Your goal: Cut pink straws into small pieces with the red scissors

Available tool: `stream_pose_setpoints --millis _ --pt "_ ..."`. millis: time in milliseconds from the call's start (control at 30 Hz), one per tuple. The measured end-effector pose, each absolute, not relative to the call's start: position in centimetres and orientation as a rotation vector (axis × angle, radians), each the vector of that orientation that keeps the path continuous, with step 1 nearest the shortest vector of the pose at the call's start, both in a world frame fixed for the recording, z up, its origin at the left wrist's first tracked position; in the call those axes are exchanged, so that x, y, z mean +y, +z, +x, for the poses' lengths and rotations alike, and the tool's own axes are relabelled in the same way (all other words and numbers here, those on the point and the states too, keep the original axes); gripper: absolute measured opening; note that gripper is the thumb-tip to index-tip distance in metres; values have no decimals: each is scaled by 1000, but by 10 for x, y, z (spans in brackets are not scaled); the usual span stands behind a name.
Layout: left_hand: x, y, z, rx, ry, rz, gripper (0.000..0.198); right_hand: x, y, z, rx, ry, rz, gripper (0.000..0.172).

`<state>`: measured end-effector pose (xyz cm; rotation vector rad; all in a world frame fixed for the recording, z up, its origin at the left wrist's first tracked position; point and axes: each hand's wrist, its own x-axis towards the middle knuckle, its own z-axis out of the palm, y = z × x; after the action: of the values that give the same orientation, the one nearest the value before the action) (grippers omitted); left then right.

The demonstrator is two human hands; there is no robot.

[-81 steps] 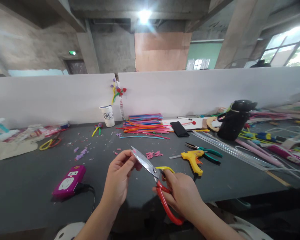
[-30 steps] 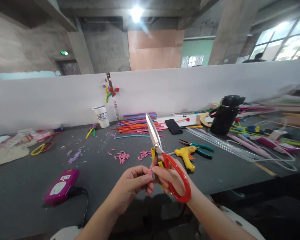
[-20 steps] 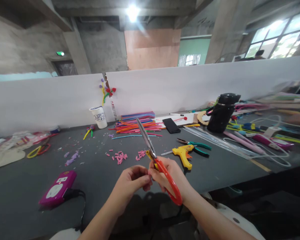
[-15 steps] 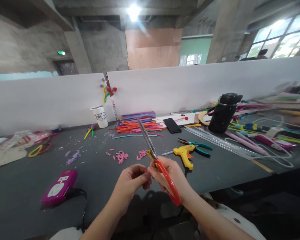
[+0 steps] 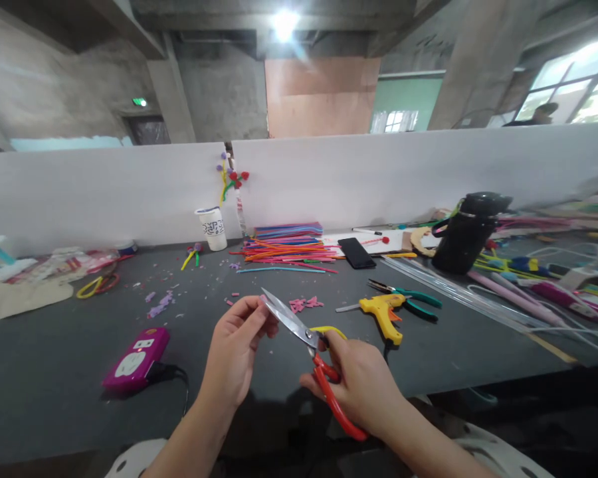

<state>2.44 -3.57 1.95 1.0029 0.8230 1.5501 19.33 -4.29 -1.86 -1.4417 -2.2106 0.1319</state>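
Observation:
My right hand (image 5: 366,372) is closed round the red handles of a pair of scissors (image 5: 289,320), whose blades point up and left. A curved yellow strip (image 5: 329,329), like a pipe cleaner, shows beside the scissors' pivot, against the fingers of that hand. My left hand (image 5: 234,348) pinches thumb and fingers together right at the blade tips; whatever lies between them is too small to make out. Behind the blades, short pink cut pieces (image 5: 306,304) lie on the dark table, others partly covered by my left hand.
A yellow glue gun (image 5: 381,313) and teal-handled pliers (image 5: 418,304) lie at right, near a phone (image 5: 357,253). Pipe cleaners (image 5: 289,249) are piled at the back by a paper cup (image 5: 212,229). A purple power box (image 5: 137,358) sits left; a black flask (image 5: 468,232) stands right.
My left hand has moved left and up to the blade tips. The scissors have tilted further left, and my right hand has shifted right and down. The view has turned slightly left.

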Motion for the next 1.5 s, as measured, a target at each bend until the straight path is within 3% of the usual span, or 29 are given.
stream_pose_setpoints --millis 667,1133,1233,1500 --pt "-36 21 24 862 1513 1012 10 -44 -22 194 -2265 47 -1355 30" --pt "-35 23 21 815 1529 997 7 -41 -19 194 -2243 6 -1377 30" --pt "-35 22 21 815 1509 990 6 -40 -17 194 -2172 198 -1393 27" --pt "-40 12 39 731 1101 1000 9 -31 -3 186 -1517 1172 -1138 20"
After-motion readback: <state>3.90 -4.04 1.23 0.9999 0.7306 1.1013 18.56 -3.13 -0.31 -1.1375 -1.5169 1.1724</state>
